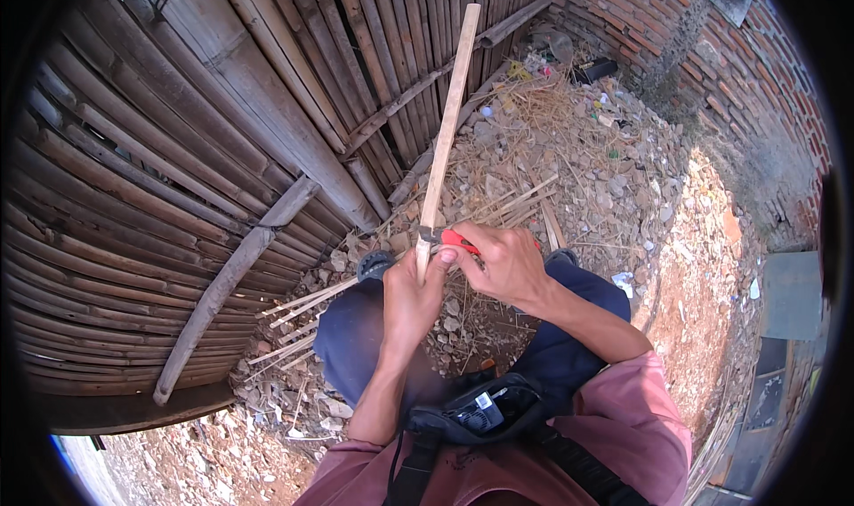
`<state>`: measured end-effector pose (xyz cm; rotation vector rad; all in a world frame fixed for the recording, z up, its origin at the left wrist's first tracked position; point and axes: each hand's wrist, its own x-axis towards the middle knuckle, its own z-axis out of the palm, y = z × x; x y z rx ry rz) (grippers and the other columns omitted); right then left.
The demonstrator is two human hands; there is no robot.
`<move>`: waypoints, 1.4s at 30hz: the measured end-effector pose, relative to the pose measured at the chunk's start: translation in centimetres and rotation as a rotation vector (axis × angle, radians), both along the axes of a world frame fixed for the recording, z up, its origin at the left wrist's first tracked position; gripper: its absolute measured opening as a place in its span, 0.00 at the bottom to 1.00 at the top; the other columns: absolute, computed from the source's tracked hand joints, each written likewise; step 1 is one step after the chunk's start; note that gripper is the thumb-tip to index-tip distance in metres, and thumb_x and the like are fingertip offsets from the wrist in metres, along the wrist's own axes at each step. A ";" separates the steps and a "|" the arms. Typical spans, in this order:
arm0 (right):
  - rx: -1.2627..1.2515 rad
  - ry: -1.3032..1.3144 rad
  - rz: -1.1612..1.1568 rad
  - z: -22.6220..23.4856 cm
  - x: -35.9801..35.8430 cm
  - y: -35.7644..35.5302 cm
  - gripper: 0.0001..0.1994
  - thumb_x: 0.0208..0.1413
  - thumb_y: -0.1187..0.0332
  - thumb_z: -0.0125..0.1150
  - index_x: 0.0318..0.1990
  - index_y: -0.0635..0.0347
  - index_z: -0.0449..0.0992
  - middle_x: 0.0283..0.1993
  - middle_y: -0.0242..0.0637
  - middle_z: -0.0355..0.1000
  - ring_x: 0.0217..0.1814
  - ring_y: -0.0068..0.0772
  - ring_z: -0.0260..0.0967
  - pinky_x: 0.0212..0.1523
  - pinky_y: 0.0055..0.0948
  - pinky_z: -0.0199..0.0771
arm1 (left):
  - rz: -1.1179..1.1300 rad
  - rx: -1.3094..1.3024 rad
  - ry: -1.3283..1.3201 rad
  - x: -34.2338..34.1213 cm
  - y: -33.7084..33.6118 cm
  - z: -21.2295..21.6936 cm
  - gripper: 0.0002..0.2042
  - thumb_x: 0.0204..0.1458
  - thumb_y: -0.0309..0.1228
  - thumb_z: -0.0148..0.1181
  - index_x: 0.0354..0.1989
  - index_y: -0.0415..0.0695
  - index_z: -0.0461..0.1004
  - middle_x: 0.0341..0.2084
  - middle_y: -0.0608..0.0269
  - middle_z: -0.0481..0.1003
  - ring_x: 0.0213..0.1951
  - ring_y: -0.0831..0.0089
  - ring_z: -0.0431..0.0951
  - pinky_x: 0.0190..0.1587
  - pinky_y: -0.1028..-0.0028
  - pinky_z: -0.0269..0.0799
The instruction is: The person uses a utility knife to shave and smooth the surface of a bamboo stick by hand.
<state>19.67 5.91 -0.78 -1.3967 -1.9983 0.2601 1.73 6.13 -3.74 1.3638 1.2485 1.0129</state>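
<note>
- We are holding a long, pale bamboo strip (pixel 442 141) upright; its lower end is sitting in our left hand and its top is leaning away from us, toward the fence.
- Our left hand (pixel 411 297) is clenching around the bottom of the strip, thumb pressing up beside it.
- Our right hand (pixel 504 261) is gripping a knife with a red handle (pixel 458 241), just to the right of the left hand; the red part is showing between the fingers and the dark blade end is meeting the strip just above the left hand.
- The two hands are touching or nearly touching at the strip; we cannot tell which.
- Below the hands we are seeing our knees in dark blue trousers (pixel 351 333), and a pinkish-red shirt (pixel 640 417) nearer to us.
- A black pouch (pixel 485 408) is hanging at our chest, beneath both forearms.
- Thin split slivers (pixel 298 306) are lying on the ground left of the left hand, and more are lying beyond the right hand.
- The ground under and beyond the hands is a heap of rubble (pixel 587 168) mixed with dry straw and bits of litter.
- To the left of the hands a fence of bamboo poles (pixel 160 168) is curving round, with one thick pole (pixel 233 284) leaning across it.
- Far beyond the right hand a red brick wall (pixel 765 79) is closing the corner.
</note>
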 end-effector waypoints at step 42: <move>-0.141 0.093 -0.500 -3.6 18.0 11.4 0.21 0.74 0.52 0.57 0.55 0.61 0.83 0.40 0.48 0.83 0.40 0.42 0.80 0.47 0.38 0.76 | -0.193 0.050 0.223 0.9 -0.9 0.2 0.23 0.74 0.46 0.55 0.39 0.34 0.72 0.20 0.50 0.73 0.23 0.58 0.72 0.30 0.57 0.68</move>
